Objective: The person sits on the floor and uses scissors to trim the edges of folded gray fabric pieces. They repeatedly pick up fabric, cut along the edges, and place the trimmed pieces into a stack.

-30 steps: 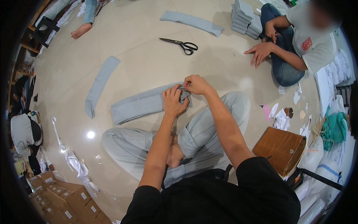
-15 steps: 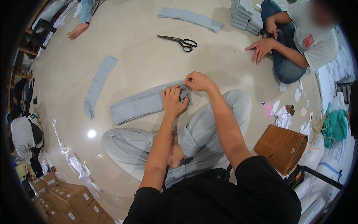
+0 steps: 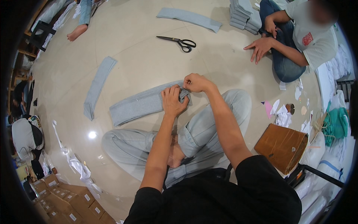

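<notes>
A long folded piece of light grey knit fabric (image 3: 138, 104) lies on the floor in front of my crossed legs. My left hand (image 3: 172, 100) grips its right end, fingers curled over the cloth, which is bunched near the thumb. Right beside it, my right hand (image 3: 196, 82) pinches the far edge of that same end between thumb and fingers. Beyond my hands, black-handled scissors (image 3: 181, 42) rest on the tiles, closed or nearly so. One grey fabric strip (image 3: 99, 84) lies to the left, and another grey strip (image 3: 189, 18) is farther off.
At the upper right a co-worker (image 3: 294, 44) sits beside a stack of folded grey fabric (image 3: 244, 15). A brown box (image 3: 281, 146) and paper scraps (image 3: 283, 117) are at my right. White scraps (image 3: 76, 162) and cardboard boxes (image 3: 71, 201) lie at the left. Another person's foot (image 3: 77, 33) shows at the far left.
</notes>
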`<control>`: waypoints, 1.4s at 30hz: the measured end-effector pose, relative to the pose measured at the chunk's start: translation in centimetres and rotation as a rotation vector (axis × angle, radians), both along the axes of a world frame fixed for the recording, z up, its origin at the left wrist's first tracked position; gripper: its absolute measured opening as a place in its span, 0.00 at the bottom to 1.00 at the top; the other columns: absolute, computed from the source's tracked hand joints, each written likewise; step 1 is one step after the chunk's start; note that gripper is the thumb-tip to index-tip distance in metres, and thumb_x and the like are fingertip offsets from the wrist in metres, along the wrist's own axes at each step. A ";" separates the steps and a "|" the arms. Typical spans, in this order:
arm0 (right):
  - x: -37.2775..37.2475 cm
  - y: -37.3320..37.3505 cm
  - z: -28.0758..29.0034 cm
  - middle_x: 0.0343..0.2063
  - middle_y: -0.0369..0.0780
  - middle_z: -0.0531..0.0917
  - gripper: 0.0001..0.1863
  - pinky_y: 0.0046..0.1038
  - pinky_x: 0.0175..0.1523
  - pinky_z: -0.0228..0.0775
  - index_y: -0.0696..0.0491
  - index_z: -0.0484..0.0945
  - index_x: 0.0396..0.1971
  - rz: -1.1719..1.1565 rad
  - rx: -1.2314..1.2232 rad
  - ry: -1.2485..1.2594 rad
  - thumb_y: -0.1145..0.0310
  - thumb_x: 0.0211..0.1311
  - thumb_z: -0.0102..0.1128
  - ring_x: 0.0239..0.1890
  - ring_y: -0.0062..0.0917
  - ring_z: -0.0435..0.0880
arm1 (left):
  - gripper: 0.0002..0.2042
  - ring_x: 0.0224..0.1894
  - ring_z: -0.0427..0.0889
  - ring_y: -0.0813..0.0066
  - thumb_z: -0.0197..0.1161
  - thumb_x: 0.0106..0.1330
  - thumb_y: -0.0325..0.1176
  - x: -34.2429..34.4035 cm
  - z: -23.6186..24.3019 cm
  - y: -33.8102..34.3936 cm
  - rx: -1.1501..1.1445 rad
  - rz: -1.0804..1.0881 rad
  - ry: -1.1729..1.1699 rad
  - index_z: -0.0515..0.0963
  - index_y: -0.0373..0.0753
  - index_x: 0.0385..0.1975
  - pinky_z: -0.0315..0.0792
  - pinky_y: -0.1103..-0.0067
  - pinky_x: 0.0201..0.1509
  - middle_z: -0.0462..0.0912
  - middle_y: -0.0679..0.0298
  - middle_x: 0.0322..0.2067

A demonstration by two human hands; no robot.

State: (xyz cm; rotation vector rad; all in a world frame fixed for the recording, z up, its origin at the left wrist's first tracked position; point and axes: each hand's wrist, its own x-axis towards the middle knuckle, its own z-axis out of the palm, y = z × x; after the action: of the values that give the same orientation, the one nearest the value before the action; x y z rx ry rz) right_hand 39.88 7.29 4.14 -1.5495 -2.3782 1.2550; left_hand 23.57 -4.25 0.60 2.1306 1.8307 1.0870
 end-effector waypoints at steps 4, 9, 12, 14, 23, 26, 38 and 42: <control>-0.1 0.0 0.9 0.32 0.41 0.91 0.10 0.37 0.45 0.79 0.51 0.88 0.34 -0.124 0.073 0.002 0.68 0.63 0.58 0.36 0.36 0.90 | 0.19 0.48 0.75 0.61 0.72 0.49 0.40 0.0 0.2 0.0 -0.013 0.006 0.006 0.78 0.40 0.40 0.64 0.63 0.57 0.82 0.65 0.47; 0.0 0.5 -0.5 0.35 0.41 0.90 0.10 0.40 0.49 0.78 0.50 0.87 0.38 -0.149 0.174 -0.024 0.67 0.63 0.58 0.41 0.40 0.89 | 0.20 0.49 0.75 0.61 0.72 0.50 0.40 0.1 0.1 0.1 -0.034 -0.008 -0.006 0.78 0.40 0.41 0.64 0.64 0.58 0.82 0.65 0.48; -0.4 0.2 -1.3 0.37 0.40 0.90 0.10 0.41 0.51 0.77 0.50 0.86 0.39 -0.110 0.219 -0.011 0.67 0.63 0.60 0.43 0.39 0.88 | 0.20 0.49 0.75 0.60 0.72 0.51 0.41 0.2 -0.2 0.1 -0.021 0.000 0.000 0.78 0.40 0.42 0.63 0.64 0.59 0.82 0.64 0.47; -1.1 -0.1 -0.7 0.38 0.41 0.91 0.09 0.42 0.52 0.77 0.49 0.86 0.40 -0.064 0.174 -0.048 0.66 0.62 0.62 0.45 0.39 0.88 | 0.22 0.50 0.75 0.59 0.71 0.52 0.42 0.0 -0.2 0.1 -0.032 0.019 0.016 0.78 0.39 0.46 0.63 0.64 0.59 0.81 0.62 0.48; -1.1 0.1 0.4 0.36 0.40 0.91 0.08 0.38 0.47 0.79 0.50 0.87 0.37 -0.048 0.139 0.009 0.65 0.61 0.65 0.42 0.38 0.89 | 0.30 0.55 0.74 0.57 0.69 0.56 0.44 0.3 0.8 0.2 -0.083 0.053 0.062 0.77 0.36 0.58 0.62 0.63 0.62 0.78 0.57 0.58; -0.9 0.4 0.3 0.34 0.43 0.90 0.08 0.39 0.45 0.79 0.51 0.87 0.35 -0.159 0.242 0.052 0.64 0.64 0.63 0.38 0.40 0.89 | 0.29 0.55 0.74 0.57 0.68 0.56 0.43 0.3 0.5 0.3 -0.101 0.044 0.064 0.78 0.36 0.57 0.62 0.63 0.62 0.77 0.59 0.61; -2.1 0.3 1.3 0.31 0.51 0.87 0.14 0.42 0.43 0.77 0.59 0.83 0.34 -0.379 0.334 0.237 0.63 0.71 0.59 0.36 0.47 0.86 | 0.23 0.57 0.77 0.52 0.64 0.69 0.41 -0.1 1.3 2.9 -0.121 0.079 -0.023 0.76 0.34 0.60 0.68 0.61 0.59 0.76 0.54 0.61; -1.9 0.0 0.8 0.42 0.54 0.87 0.14 0.45 0.56 0.77 0.58 0.83 0.44 -0.122 -0.014 0.219 0.64 0.69 0.57 0.50 0.51 0.86 | 0.20 0.59 0.78 0.47 0.64 0.69 0.36 -3.5 2.6 1.9 -0.192 -0.058 -0.093 0.76 0.33 0.57 0.73 0.59 0.60 0.78 0.50 0.59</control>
State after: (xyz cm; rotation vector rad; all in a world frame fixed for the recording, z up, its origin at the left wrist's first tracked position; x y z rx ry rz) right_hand 38.03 7.27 4.95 -1.4516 -2.1133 1.3406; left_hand 20.08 -2.35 3.22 1.9783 1.7433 0.9392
